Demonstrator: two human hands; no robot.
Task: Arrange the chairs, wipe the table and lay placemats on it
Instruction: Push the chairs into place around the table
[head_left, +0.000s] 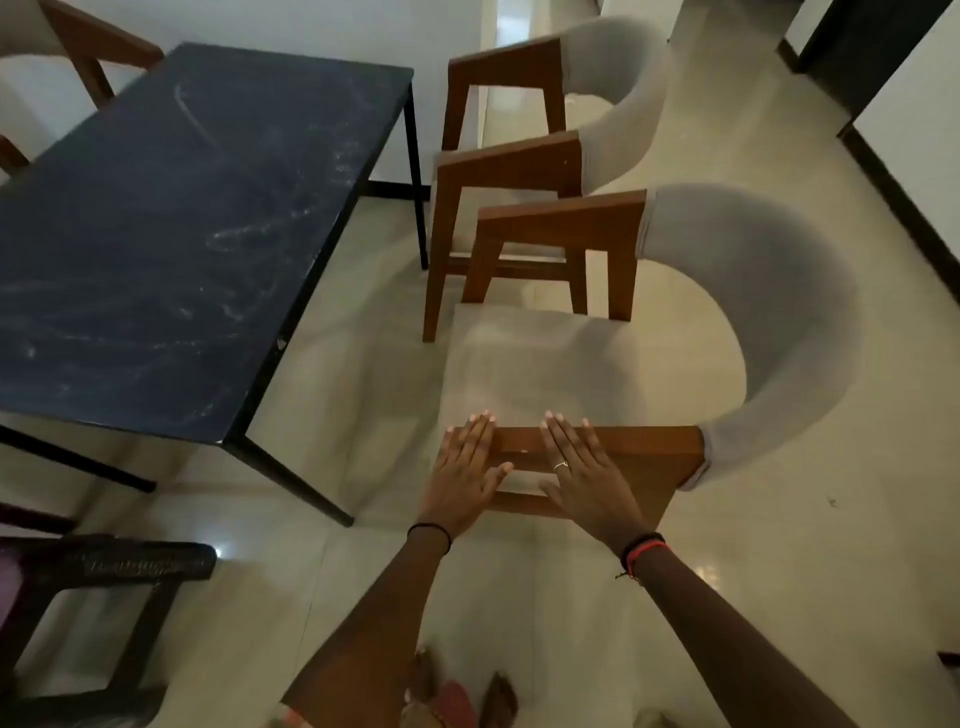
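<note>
A wooden chair (587, 364) with a pale seat and a curved grey back stands right of the dark table (197, 218), facing it. My left hand (467, 467) and my right hand (576, 467) lie flat, fingers straight, on the chair's near wooden armrest (639, 447). Neither hand curls around the wood. The tabletop is black with whitish smears and streaks. A second chair of the same kind (524, 119) stands just beyond the first, by the table's far right corner.
A third wooden chair (78, 47) shows at the top left behind the table. A dark carved bench or stool (119, 566) stands at the lower left. White walls with a dark skirting (893, 171) run along the right. The floor is glossy pale tile.
</note>
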